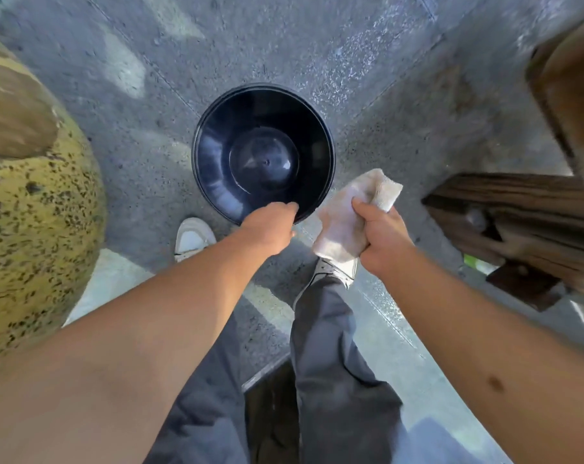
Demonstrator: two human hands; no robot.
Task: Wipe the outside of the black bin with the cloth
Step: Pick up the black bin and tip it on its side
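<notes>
The round black bin point(217, 142) stands upright on the concrete floor, seen from above with its inside empty. My left hand point(269, 229) reaches over the bin's near rim, its fingers curled around the edge. My right hand point(381, 236) is just right of the bin, closed around a crumpled white cloth point(347, 212). The cloth hangs beside the bin's near right edge; whether it touches the outer wall is unclear.
A large yellow speckled pot point(39, 209) bulges at the left. Dark wooden furniture point(518, 216) stands at the right. My feet in white shoes point(193, 237) and grey trousers are below the bin. Concrete floor point(250, 45) stretches beyond the bin.
</notes>
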